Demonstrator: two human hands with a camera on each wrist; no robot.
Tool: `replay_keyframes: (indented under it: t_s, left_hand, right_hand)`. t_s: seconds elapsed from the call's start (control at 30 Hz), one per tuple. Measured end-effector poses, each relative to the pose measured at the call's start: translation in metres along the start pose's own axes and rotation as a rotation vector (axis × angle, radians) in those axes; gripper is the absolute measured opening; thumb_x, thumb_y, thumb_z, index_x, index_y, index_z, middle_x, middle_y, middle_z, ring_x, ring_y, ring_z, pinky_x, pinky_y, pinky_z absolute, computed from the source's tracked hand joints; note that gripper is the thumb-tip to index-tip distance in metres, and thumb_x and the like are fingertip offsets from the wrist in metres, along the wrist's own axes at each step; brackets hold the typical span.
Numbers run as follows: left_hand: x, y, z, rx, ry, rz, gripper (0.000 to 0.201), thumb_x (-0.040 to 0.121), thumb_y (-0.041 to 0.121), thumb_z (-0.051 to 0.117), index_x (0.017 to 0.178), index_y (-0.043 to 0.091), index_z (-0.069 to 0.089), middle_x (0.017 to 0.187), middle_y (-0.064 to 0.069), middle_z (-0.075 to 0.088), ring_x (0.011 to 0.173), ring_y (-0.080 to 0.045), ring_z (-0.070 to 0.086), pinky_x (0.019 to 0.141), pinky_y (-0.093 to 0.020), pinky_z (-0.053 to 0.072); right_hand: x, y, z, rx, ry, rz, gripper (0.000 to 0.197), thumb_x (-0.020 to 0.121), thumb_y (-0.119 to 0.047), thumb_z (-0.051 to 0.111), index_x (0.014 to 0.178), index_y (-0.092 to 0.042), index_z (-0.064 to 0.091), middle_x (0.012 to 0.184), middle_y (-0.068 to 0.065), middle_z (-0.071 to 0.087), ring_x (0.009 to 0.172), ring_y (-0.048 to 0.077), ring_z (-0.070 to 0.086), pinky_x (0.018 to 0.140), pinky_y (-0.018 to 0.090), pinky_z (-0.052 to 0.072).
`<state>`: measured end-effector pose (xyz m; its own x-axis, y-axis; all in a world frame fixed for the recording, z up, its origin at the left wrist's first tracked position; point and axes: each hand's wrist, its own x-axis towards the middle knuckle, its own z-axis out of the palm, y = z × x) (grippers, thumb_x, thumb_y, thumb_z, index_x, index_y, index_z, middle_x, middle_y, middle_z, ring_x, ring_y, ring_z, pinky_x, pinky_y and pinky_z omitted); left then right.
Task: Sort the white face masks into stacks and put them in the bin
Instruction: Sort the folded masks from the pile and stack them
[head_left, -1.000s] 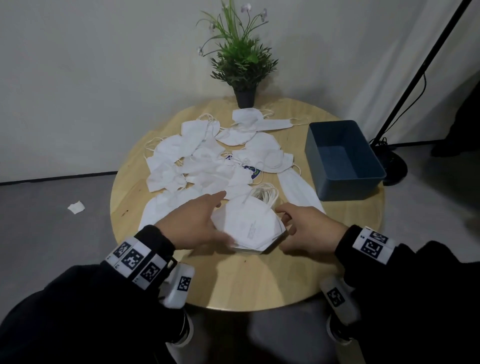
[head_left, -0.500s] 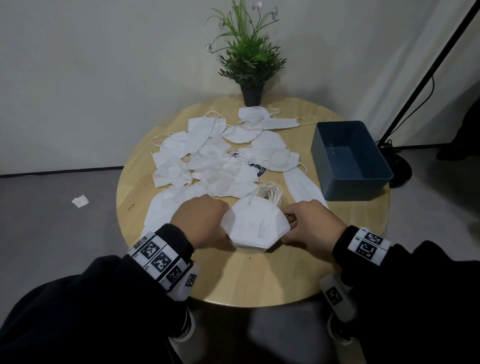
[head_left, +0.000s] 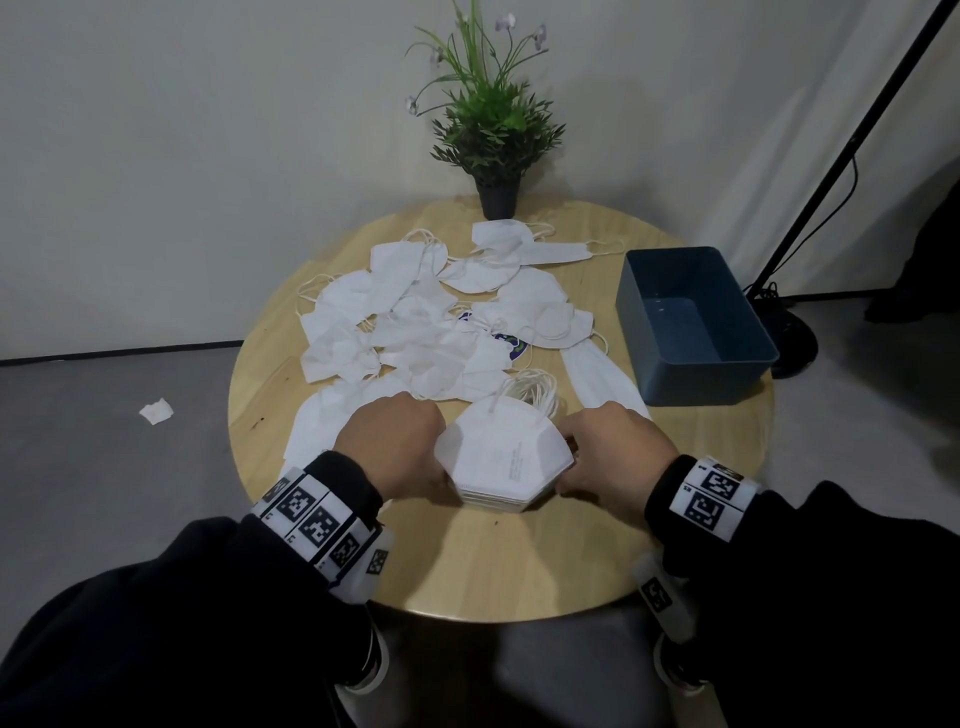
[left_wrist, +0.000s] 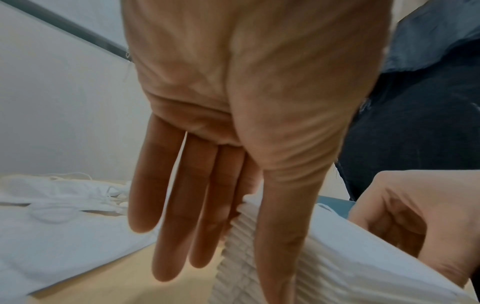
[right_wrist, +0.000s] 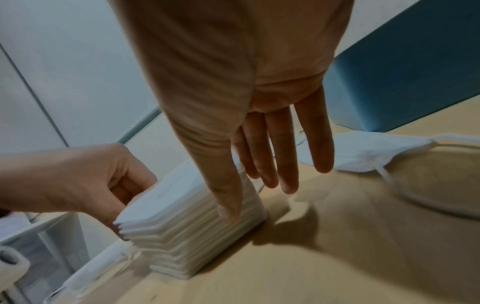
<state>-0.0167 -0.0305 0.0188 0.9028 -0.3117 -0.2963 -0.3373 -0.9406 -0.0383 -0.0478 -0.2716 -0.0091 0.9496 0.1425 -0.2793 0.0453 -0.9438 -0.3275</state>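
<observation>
A stack of folded white masks (head_left: 506, 457) stands on the round wooden table (head_left: 519, 561) near its front edge. My left hand (head_left: 400, 447) presses the stack's left side; in the left wrist view its fingers (left_wrist: 182, 205) are straight and its thumb lies along the stack's ribbed edge (left_wrist: 239, 257). My right hand (head_left: 602, 452) presses the right side, its thumb against the stack (right_wrist: 187, 232) and its fingers (right_wrist: 283, 154) straight. Several loose masks (head_left: 415, 338) lie scattered behind. The blue bin (head_left: 706, 382) stands at the right and has no masks in it.
A potted plant (head_left: 496, 135) stands at the table's back edge. One flat mask (head_left: 597, 379) lies between the stack and the bin. A black stand pole (head_left: 852, 135) rises right of the bin. On the grey floor to the left lies a white scrap (head_left: 156, 410).
My left hand came off the top of the stack onto its left side. My right hand closed in on the right side, and the stack now looks squared between them.
</observation>
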Motion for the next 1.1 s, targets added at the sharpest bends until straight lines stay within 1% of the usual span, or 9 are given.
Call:
replay_keyframes:
  t_s: [0.27,0.37,0.47,0.57,0.67,0.77,0.9,0.97,1.1]
  left_hand:
    - [0.003,-0.006,0.001,-0.066,-0.015,-0.02,0.041,0.064,0.044,0.085,0.063,0.018,0.053,0.06,0.003,0.049,0.056,-0.017,0.045,0.05,-0.028,0.03]
    - [0.005,-0.019,0.0,-0.121,-0.048,-0.036,0.055,0.055,0.062,0.089,0.093,0.028,0.068,0.084,0.01,0.069,0.076,-0.013,0.062,0.057,-0.028,0.04]
    - [0.005,-0.041,-0.008,-0.207,-0.068,0.014,0.073,0.069,0.044,0.089,0.135,0.034,0.06,0.115,0.016,0.066,0.093,-0.009,0.063,0.077,-0.033,0.053]
    - [-0.002,-0.048,-0.021,-0.386,0.092,0.121,0.047,0.077,0.015,0.079,0.115,0.038,0.064,0.104,0.015,0.061,0.082,-0.004,0.061,0.077,-0.033,0.055]
    - [-0.009,-0.03,-0.023,-0.51,0.25,0.268,0.029,0.078,0.007,0.069,0.094,0.031,0.069,0.086,0.014,0.06,0.076,-0.006,0.058,0.07,-0.024,0.047]
    - [-0.006,-0.005,-0.012,-0.401,0.189,0.375,0.019,0.084,0.017,0.069,0.099,0.029,0.071,0.091,0.014,0.063,0.075,-0.003,0.055,0.072,-0.023,0.047]
    - [0.007,0.003,0.001,-0.25,0.104,0.322,0.019,0.09,0.021,0.069,0.108,0.026,0.072,0.099,0.013,0.063,0.082,-0.007,0.051,0.071,-0.022,0.039]
    - [0.01,0.003,0.004,-0.261,0.107,0.308,0.019,0.089,0.02,0.07,0.106,0.027,0.074,0.094,0.014,0.061,0.081,-0.006,0.052,0.066,-0.016,0.036]
    - [0.011,0.001,0.005,-0.299,0.091,0.298,0.018,0.087,0.021,0.073,0.103,0.03,0.075,0.09,0.017,0.063,0.076,-0.001,0.054,0.067,-0.015,0.039]
  right_hand:
    - [0.0,-0.001,-0.001,-0.052,0.035,0.014,0.027,0.073,-0.047,0.081,0.081,-0.023,0.071,0.078,-0.002,0.069,0.073,0.023,0.065,0.058,0.03,0.048]
    - [-0.001,0.001,-0.006,-0.015,-0.035,0.038,0.026,0.07,-0.031,0.083,0.094,-0.029,0.072,0.088,-0.007,0.072,0.079,0.017,0.067,0.066,0.029,0.055]
    - [-0.001,0.006,-0.014,0.029,-0.027,0.07,0.035,0.079,-0.013,0.071,0.11,-0.029,0.069,0.091,-0.009,0.07,0.077,0.013,0.069,0.069,0.027,0.058]
    - [-0.002,0.005,-0.022,0.238,0.124,0.014,0.02,0.081,-0.009,0.063,0.09,-0.026,0.069,0.077,-0.01,0.067,0.067,0.008,0.063,0.059,0.024,0.048]
    - [-0.004,-0.004,-0.024,0.506,0.211,-0.154,0.018,0.078,-0.005,0.068,0.083,-0.022,0.072,0.066,-0.014,0.065,0.059,0.004,0.056,0.059,0.016,0.045]
    - [0.0,-0.011,-0.015,0.381,0.156,-0.272,0.021,0.082,-0.009,0.073,0.097,-0.023,0.077,0.083,-0.012,0.07,0.066,0.0,0.058,0.068,0.013,0.045]
    - [0.009,-0.012,0.0,0.115,0.064,-0.288,0.034,0.085,-0.016,0.073,0.117,-0.025,0.072,0.106,-0.011,0.063,0.089,0.005,0.056,0.08,0.023,0.044]
    - [0.013,-0.013,0.002,0.093,0.072,-0.287,0.034,0.085,-0.017,0.072,0.118,-0.026,0.072,0.109,-0.01,0.065,0.097,0.011,0.058,0.081,0.025,0.045]
    - [0.018,-0.011,0.002,0.147,0.077,-0.259,0.026,0.083,-0.021,0.073,0.108,-0.029,0.077,0.102,-0.013,0.071,0.086,0.005,0.058,0.079,0.025,0.049]
